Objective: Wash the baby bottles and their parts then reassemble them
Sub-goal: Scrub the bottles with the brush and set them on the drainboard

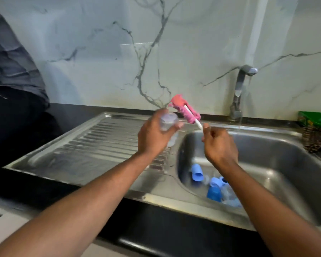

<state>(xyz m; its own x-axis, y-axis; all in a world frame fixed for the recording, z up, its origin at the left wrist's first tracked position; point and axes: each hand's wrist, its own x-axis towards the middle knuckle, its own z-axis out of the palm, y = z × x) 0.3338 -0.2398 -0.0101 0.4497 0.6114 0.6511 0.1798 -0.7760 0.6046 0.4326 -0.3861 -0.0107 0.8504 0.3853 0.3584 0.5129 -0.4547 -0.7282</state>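
Left hand fingers wrapped around clear bottle, held above the draining board left of the sink. Right hand pinches white handle of pink sponge brush, head beside the bottle mouth. Blue bottle parts lie in the basin's near-left; tap runs far right.

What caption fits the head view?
Left hand holds a clear bottle; right hand holds a pink brush over the sink.

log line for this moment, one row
left hand holds clear bottle | right hand holds pink brush outside it | blue parts in sink | tap running
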